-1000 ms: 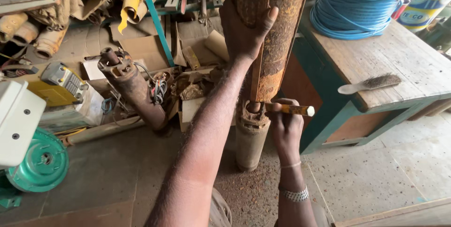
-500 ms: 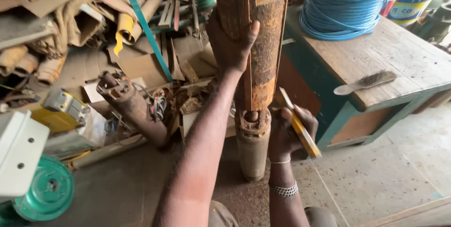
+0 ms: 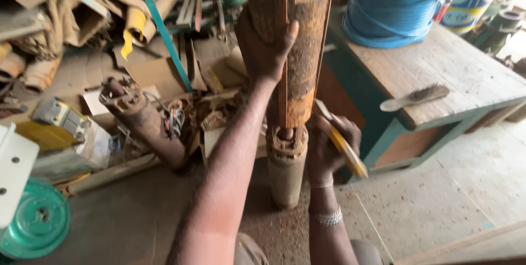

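A tall rusty cylindrical pump body (image 3: 304, 73) stands upright on the floor in the middle, with a narrower rusty lower section (image 3: 286, 172) beneath it. My left hand (image 3: 266, 51) grips the upper cylinder from the left side. My right hand (image 3: 329, 144) is low on the right of the joint between the two sections and holds a screwdriver with a yellow handle (image 3: 346, 152), the handle pointing down and right.
A second rusty pump part (image 3: 143, 122) leans in the scrap pile at left. A green wooden workbench (image 3: 438, 73) at right carries a wire brush (image 3: 416, 98) and a blue wire coil (image 3: 392, 4). A green disc (image 3: 35, 224) lies lower left.
My right hand has turned the screwdriver from lying level at the joint to slanting down and right. My left hand keeps its grip on the cylinder.
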